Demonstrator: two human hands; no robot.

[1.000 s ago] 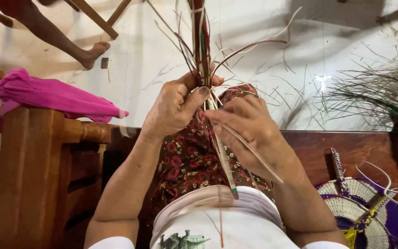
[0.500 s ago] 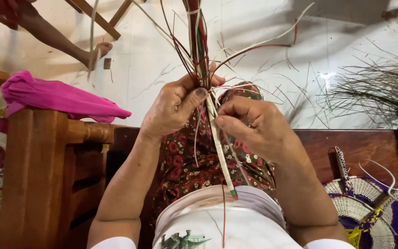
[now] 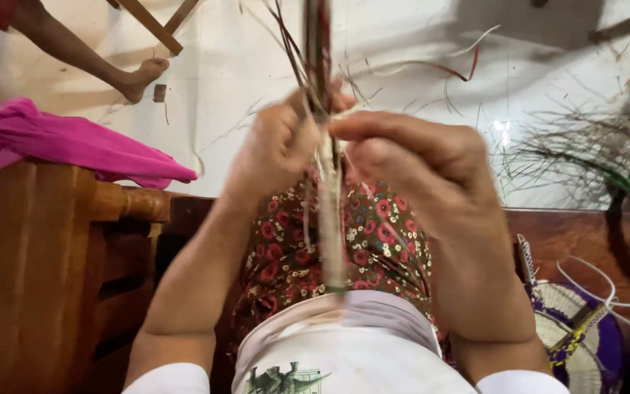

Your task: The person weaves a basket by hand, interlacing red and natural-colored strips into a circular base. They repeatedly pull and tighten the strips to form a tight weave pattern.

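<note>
while the bundle of thin strips [image 3: 321,66] stood lower and further off half a second ago, both hands have now lifted it close to the camera, upright over the lap. left hand [image 3: 275,146] and right hand [image 3: 410,157] are each clenched round the bundle, touching, above a pale strip [image 3: 332,233] that hangs blurred; the gripping point looks unchanged, so the weaving seems mid-stroke.

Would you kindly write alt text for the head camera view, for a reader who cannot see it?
Two bare hands, left hand and right hand, grip a bundle of thin strips above a flowered lap. A pink cloth lies on a wooden bench; a woven fan lies at lower right.
</note>
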